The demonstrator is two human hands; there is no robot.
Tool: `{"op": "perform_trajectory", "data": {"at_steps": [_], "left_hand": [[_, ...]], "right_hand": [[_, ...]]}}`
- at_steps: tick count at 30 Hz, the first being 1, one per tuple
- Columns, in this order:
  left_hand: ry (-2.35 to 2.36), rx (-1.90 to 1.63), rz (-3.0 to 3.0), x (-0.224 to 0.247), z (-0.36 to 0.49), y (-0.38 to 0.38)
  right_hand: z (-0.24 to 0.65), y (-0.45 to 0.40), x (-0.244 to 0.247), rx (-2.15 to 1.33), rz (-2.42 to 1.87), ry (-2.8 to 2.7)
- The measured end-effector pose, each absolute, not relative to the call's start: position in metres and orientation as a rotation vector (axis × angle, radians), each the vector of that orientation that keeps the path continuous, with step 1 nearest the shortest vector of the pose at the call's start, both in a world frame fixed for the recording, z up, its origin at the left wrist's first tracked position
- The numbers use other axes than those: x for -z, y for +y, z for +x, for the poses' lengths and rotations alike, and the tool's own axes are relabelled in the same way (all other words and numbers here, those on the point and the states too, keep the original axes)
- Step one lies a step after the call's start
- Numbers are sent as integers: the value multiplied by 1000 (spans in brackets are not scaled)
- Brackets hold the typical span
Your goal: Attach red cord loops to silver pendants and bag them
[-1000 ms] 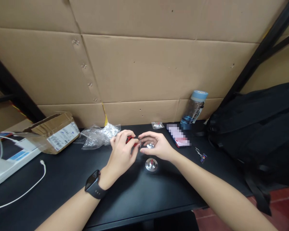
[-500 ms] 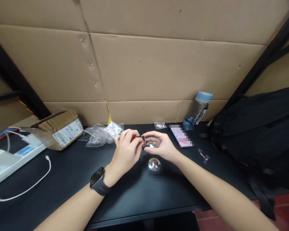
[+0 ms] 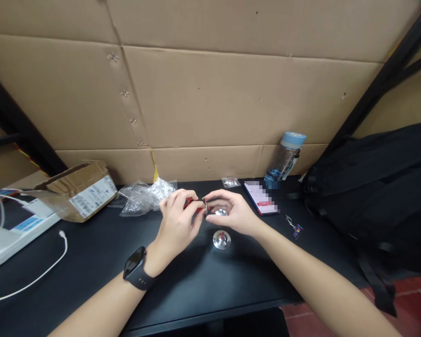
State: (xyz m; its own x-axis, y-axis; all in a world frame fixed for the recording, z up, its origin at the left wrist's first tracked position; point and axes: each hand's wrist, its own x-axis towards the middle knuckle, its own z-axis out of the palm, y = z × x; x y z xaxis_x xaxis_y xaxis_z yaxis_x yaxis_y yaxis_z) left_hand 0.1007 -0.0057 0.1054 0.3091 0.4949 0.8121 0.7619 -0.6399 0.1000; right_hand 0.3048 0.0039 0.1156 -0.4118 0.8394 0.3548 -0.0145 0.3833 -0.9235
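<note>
My left hand [image 3: 180, 217], with a black smartwatch [image 3: 138, 269] on its wrist, is closed on a red cord [image 3: 188, 203]. Thumb and fingertips of my right hand [image 3: 233, 213] pinch the rim of a finger cymbal [image 3: 206, 207], seen nearly edge-on where the two hands meet. The cord reaches this disc; whether it passes through the centre is hidden by fingers. On the desk just below the hands lies a silver domed cymbal [image 3: 221, 240] with a red loop on top. Another shiny disc [image 3: 221, 212] shows partly behind my right hand.
Clear plastic bags [image 3: 140, 199] and an opened cardboard box [image 3: 87, 192] lie left of my hands, beside a white power strip [image 3: 38, 224]. Rightward are a phone [image 3: 259, 196], a water bottle [image 3: 282, 161], a keychain [image 3: 294, 229] and a black backpack [image 3: 375, 196]. A small packet [image 3: 230, 182] lies behind.
The view has shifted slightly, so everything sits a little further left. Both hands keep their hold; the pinched cymbal now appears more edge-on.
</note>
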Motion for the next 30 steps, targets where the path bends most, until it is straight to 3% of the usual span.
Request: {"op": "perform_trajectory", "data": {"at_steps": [20,30], "left_hand": [[-1203,1412,-2415,-113,99,-6],[-1014,924,-2853,-98,94,4]], "right_hand": [[315,9,-126,-499,-859,-2175],[323,15,-122,-356,-890,-2236]]}}
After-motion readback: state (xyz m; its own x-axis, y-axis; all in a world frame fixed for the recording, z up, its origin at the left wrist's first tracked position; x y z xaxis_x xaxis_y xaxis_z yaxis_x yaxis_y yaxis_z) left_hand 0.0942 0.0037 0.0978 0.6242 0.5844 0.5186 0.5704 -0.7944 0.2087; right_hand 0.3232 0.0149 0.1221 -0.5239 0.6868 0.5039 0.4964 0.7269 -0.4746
